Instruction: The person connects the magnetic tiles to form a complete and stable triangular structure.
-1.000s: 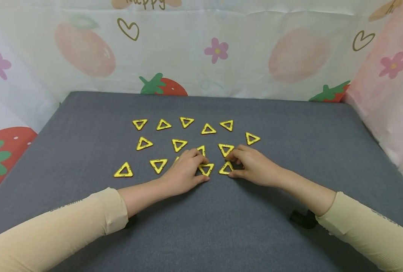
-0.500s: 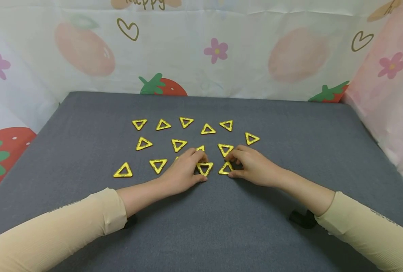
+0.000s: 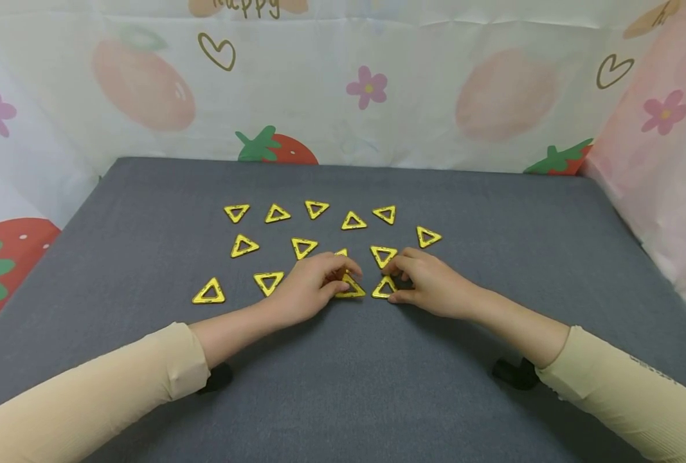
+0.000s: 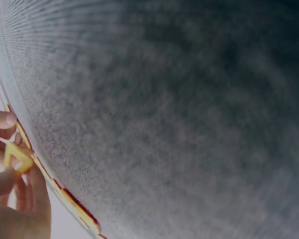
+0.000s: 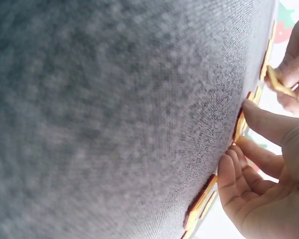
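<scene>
In the head view my left hand (image 3: 308, 289) pinches a yellow triangular magnetic tile (image 3: 354, 291) between thumb and fingers. The left wrist view shows this tile (image 4: 21, 158) raised and tilted off the table. My right hand (image 3: 435, 283) pinches another yellow triangular tile (image 3: 378, 294), which lies flat just to the right, its thumb at the near corner and curled fingers at the far side. Right above that one lies a further tile (image 3: 384, 256). One more tile (image 3: 341, 253) is mostly hidden behind the left hand's fingers.
Several matching yellow triangles lie spread over the grey table (image 3: 343, 399), among them one at the left (image 3: 209, 292) and one at the far right (image 3: 429, 236). A patterned curtain (image 3: 412, 83) closes the back and both sides.
My left hand has lifted and turned the tile that lay point-down, so it now shows tilted with its point upward. The right hand stays in place on its tile.
</scene>
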A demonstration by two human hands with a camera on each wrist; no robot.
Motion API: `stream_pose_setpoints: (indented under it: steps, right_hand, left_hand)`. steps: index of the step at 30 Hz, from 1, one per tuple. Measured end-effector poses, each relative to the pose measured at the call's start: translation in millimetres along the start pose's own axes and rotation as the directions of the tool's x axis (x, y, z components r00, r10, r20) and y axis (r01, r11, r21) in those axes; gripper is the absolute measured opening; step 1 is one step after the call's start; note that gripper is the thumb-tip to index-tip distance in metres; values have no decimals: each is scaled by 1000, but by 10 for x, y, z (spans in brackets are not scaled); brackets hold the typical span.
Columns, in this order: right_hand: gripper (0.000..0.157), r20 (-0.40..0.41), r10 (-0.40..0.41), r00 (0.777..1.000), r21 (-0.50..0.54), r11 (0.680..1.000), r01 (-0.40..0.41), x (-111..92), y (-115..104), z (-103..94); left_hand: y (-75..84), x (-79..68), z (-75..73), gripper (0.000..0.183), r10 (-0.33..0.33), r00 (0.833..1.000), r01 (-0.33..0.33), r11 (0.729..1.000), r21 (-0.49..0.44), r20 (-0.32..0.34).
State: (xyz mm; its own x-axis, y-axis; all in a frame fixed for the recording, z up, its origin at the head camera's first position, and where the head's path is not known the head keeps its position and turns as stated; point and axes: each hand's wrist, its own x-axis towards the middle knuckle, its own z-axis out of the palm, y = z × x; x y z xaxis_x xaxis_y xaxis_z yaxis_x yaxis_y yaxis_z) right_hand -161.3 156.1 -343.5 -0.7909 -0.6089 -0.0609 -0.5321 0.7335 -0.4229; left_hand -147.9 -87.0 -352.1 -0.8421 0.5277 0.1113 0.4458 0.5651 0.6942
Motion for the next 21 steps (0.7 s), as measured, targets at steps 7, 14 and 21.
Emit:
stream_pose_setpoints:
  steps: [7, 14, 21]
  right_hand:
    - [38, -4, -4, 1000, -3, 1000, 4, -4, -7, -1]
    - [37, -8, 0, 1000, -2, 1000, 0, -12, -5, 0]
    - [37, -12, -5, 1000, -5, 1000, 5, -9, 4, 7]
  left_hand:
    - [71, -40, 1, 12, -23, 998, 29, 993, -117, 54]
    - [144, -90, 66, 9, 53, 986, -35, 992, -118, 156]
    - [242, -128, 138, 17, 30, 966, 23, 979, -200, 258]
